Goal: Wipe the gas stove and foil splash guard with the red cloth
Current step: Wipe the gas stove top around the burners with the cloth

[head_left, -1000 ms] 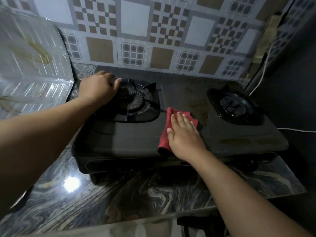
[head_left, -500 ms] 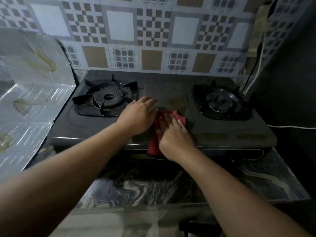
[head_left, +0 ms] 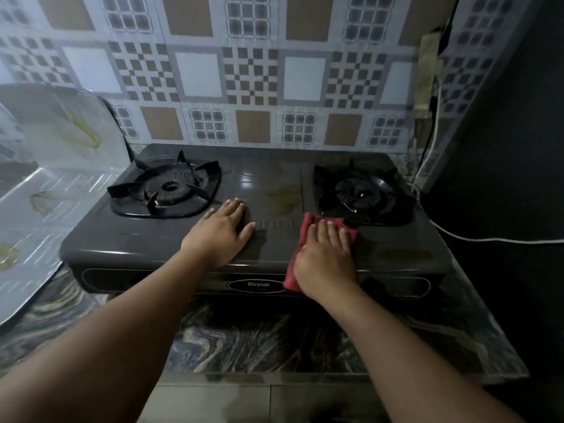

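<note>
A dark two-burner gas stove (head_left: 128, 248) stands on a marbled counter against the tiled wall. My right hand (head_left: 325, 257) lies flat on the red cloth (head_left: 314, 222), pressing it onto the stove top just in front of the right burner (head_left: 361, 190); the cloth's near end hangs over the stove's front edge. My left hand (head_left: 221, 232) rests palm down on the stove's middle strip, fingers spread, holding nothing. A brownish stain (head_left: 285, 198) marks the top between the burners. The foil splash guard (head_left: 45, 190), stained yellow-brown, leans at the left.
The left burner (head_left: 166, 189) with its black pan support sits behind my left hand. A white cable (head_left: 488, 239) runs along the counter at the right beside a dark wall. The marbled counter (head_left: 259, 340) extends in front of the stove.
My right hand slid the red cloth rightward to the front of the right burner. My left hand came off the left burner and now rests flat mid-stove. The camera pulled back.
</note>
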